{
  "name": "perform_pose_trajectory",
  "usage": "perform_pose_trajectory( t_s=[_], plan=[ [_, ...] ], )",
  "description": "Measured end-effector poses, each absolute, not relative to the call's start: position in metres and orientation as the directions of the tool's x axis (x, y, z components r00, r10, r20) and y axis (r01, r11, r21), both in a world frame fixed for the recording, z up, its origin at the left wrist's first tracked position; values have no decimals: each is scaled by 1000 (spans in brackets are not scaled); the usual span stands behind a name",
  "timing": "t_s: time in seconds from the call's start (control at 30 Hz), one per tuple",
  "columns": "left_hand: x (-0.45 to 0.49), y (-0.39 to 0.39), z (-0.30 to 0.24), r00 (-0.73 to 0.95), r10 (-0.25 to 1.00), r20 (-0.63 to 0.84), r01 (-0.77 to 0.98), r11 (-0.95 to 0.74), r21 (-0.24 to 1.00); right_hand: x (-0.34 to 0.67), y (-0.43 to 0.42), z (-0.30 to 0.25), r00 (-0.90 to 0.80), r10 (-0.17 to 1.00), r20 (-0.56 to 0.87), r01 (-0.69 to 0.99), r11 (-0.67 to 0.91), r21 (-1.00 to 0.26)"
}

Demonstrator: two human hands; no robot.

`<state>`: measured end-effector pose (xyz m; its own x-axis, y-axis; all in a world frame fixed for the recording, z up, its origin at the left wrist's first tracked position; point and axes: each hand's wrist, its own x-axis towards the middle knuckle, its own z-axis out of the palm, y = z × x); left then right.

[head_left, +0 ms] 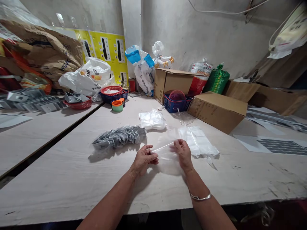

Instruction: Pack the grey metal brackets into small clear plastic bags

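A clear plastic bag (166,155) is stretched between my two hands, just above the table. My left hand (144,158) pinches its left edge between thumb and fingers. At the upper right edge, my right hand (183,155) grips the film, its thumb on top. Beyond my left hand lies a row of grey parts wrapped in clear plastic (120,137). Beside my right hand is a flat stack of clear bags (200,141). A bundle of white plastic bags (152,119) sits farther back, between the row and the stack.
Orange and green tape rolls (117,104) stand at the back left, by a blue basket (124,95). Another blue basket (176,103) and a cardboard box (217,110) stand at the back right. Grey brackets (35,100) are heaped far left, past a gap (52,143) between tabletops.
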<state>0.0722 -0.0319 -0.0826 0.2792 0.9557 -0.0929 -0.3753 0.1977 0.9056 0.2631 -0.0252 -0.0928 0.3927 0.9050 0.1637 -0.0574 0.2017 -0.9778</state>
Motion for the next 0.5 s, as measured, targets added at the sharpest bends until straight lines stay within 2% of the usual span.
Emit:
perform_pose_trajectory(
  t_s=[0.1,0.2,0.3,0.4,0.5],
  plan=[
    [73,-30,-84,214,972,-94,-379,171,909,262,-30,-87,488,756,436,340,295,-893],
    [74,-29,-84,161,980,-121,-370,173,913,256,-38,-74,291,662,691,638,404,-655],
    [75,-28,-84,133,986,-97,-370,140,918,245,-48,-67,65,648,759,719,496,-486],
    [76,-27,-85,122,992,-28,-350,70,934,236,-57,-72,-61,659,750,726,545,-419],
    [77,-27,-87,111,994,-4,-316,39,948,233,-62,-82,-112,675,729,736,549,-395]
  ],
)
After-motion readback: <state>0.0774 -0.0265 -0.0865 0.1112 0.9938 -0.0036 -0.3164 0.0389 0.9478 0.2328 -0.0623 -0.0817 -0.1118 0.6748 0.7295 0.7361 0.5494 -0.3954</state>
